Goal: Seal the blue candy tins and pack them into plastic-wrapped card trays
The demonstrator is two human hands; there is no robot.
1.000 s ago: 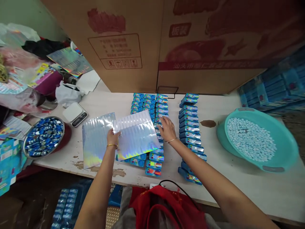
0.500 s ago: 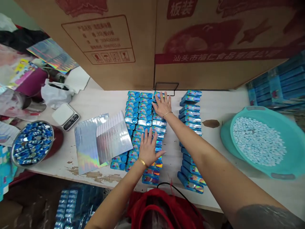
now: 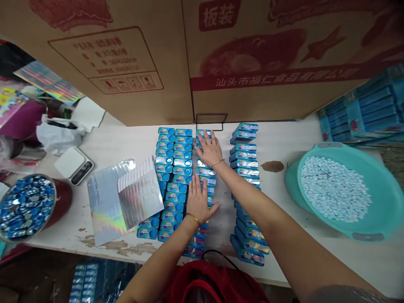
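Note:
Small blue printed tins or boxes [image 3: 183, 148] stand in tight columns on the white table. My right hand [image 3: 209, 150] lies flat on the far part of the third column [image 3: 206, 171], fingers spread. Nearer me, my left hand [image 3: 198, 202] rests open on the same column, its fingers close together and thumb out to the right. Both palms face down, and parts of the column are hidden under them. Farther right runs another column of blue boxes [image 3: 247, 164], leaning unevenly. Silvery holographic sheets or bags [image 3: 139, 193] overlap the left column.
A big cardboard carton [image 3: 151, 101] stands behind the columns. At right is a turquoise tub [image 3: 296, 176] of small pale pieces. To the left are a white digital scale [image 3: 74, 164] and a red-sided container [image 3: 61, 206] of blue wrapped pieces. Blue packs [image 3: 372, 105] are stacked at far right.
The view has turned slightly right. The third column has shifted a little right under my hands, widening the gap beside the second. My left fingers have drawn closer together.

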